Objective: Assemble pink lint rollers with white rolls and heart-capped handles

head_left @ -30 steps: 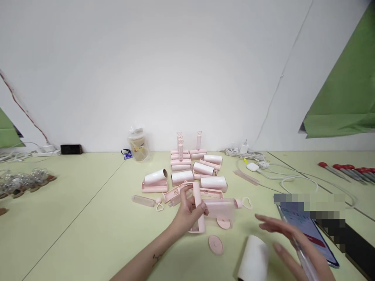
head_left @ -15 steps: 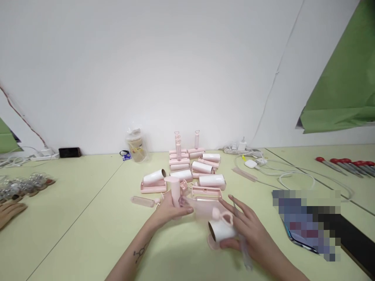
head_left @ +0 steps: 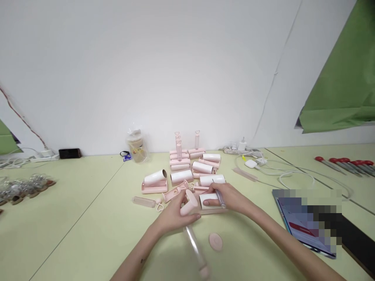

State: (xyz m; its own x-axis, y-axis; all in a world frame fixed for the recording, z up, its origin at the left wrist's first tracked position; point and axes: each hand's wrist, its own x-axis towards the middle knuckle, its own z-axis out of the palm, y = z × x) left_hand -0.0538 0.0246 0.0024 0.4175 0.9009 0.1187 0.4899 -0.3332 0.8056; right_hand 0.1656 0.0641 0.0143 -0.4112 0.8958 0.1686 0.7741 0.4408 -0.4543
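Note:
A pink cylinder with a flat round end (head_left: pixel 191 200) is gripped in my left hand (head_left: pixel 172 214), tilted toward me. Below that hand a clear tube with a pink tip (head_left: pixel 195 248) slants down; whether the hand holds it too, I cannot tell. My right hand (head_left: pixel 231 196) has its fingers closed around a white paper roll (head_left: pixel 206 201), low over the pink parts. A thin clear-looking piece (head_left: pixel 220 198) shows by its fingers. A pink disc (head_left: pixel 216 241) lies on the table nearer me. Left of my left hand are a pink case (head_left: pixel 175 191) and a clear handle with a heart loop (head_left: pixel 145 201).
Several white rolls (head_left: pixel 181 176) and pink cases (head_left: pixel 154 188) lie ahead, with upright pink rollers (head_left: pixel 179 150) behind. A bagged cup (head_left: pixel 137 148) stands by the wall. Cables (head_left: pixel 295 175) and a tablet-like device (head_left: pixel 301 230) are at right; clear items (head_left: pixel 26 187) at left.
My right hand has carried the white roll away from me and left, uncovering the pink disc. The pink cylinder in my left hand has tilted toward me. The other hand at far left has gone.

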